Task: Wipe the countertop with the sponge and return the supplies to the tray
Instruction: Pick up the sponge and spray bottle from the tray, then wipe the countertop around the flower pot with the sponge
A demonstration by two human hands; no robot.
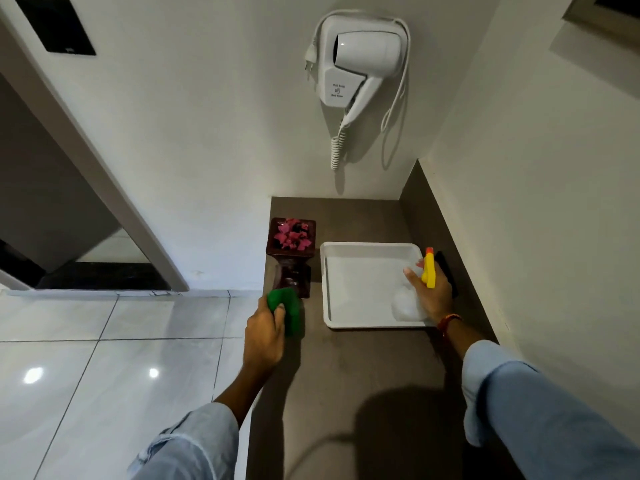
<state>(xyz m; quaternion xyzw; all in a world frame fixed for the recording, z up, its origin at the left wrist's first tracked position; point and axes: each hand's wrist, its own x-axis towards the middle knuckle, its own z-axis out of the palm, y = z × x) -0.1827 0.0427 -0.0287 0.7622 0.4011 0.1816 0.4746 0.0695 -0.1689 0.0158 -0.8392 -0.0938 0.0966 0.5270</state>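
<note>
A narrow brown countertop (360,362) runs away from me into a corner. My left hand (265,336) grips a green sponge (289,308) at the counter's left edge, just in front of a dark vase. My right hand (429,292) holds a clear spray bottle (407,304) with a yellow trigger head (429,268), over the right side of a white tray (360,285). The bottle's base is low inside the tray; I cannot tell whether it touches the tray floor.
A dark red vase (291,258) with pink flowers stands at the counter's left edge beside the tray. A black object (446,271) lies between tray and right wall. A white hair dryer (360,60) hangs on the back wall. Glossy floor tiles (104,358) lie to the left.
</note>
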